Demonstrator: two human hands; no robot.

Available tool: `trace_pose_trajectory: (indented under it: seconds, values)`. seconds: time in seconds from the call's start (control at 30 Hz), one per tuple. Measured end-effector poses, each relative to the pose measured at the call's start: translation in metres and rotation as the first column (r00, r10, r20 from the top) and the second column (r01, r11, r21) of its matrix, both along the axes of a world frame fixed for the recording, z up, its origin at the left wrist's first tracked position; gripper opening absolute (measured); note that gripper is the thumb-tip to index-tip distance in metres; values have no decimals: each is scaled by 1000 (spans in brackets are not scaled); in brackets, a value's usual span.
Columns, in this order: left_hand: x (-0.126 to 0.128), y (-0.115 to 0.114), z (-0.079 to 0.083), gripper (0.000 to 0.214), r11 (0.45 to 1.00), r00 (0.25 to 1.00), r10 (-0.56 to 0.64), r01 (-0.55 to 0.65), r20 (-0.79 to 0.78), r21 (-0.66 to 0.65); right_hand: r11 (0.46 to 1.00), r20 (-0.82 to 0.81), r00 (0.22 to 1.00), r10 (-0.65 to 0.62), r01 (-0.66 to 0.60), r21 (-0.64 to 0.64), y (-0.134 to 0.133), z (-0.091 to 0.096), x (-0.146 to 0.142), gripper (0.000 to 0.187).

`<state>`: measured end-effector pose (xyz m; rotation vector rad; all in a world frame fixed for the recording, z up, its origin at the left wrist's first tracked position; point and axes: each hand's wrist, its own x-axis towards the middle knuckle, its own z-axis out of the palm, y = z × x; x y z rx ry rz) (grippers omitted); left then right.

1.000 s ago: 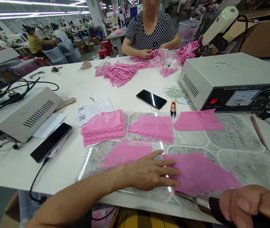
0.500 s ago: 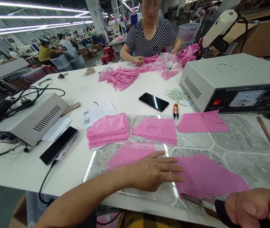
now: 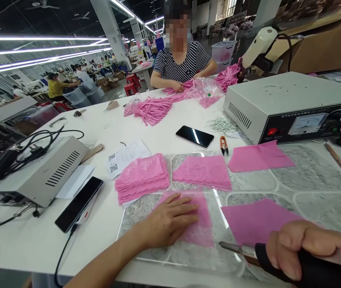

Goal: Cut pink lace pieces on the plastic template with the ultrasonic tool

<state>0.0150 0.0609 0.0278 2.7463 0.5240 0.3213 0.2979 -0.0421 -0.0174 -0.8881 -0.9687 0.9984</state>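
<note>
My left hand lies flat, fingers spread, on a pink lace piece on the clear plastic mat. My right hand is wrapped round the black handle of a metal-tipped tool at the lower right, its tip at the near edge of a plain pink fabric piece. Behind them lie a stack of pink lace pieces, a second lace pile and another plain pink piece.
A white control box stands at the right, a grey box with cables at the left. Two phones, orange snips, paper labels and rubber bands lie around. A person in a striped shirt handles pink straps opposite.
My left hand has drawn back leftward, off the plain pink piece, and now rests on the lace piece. The view has tilted up slightly. The right hand keeps its hold on the tool.
</note>
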Motion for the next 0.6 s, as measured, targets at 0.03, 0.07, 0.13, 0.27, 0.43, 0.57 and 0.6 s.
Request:
trace_pose_trajectory:
  seconds: [0.03,0.07,0.13,0.27,0.43,0.57,0.6]
  values:
    - [3,1,-1,27,1000,999,23,-23,33,12,998,7,999,44,-44,55,2,7,-7,20]
    - [6,1,-3,23,999,997,38,-40,65,17,993,22,997,68,-70,97,4,13,-14,23]
    - [13,3,-5,18,999,993,49,-50,110,9,987,60,994,89,-96,125,5,20,-21,27]
    - [21,3,-11,14,998,991,69,-68,112,-11,988,97,993,71,-84,130,5,19,-25,27]
    - [21,0,-16,17,994,983,108,-103,150,-42,987,129,991,37,-57,153,8,19,-27,25]
    - [18,-1,-17,15,989,974,134,-121,183,-81,995,111,993,-29,18,100,6,26,-34,25]
    - [18,0,-18,14,989,974,135,-122,183,-83,996,94,994,-57,51,69,5,28,-36,25]
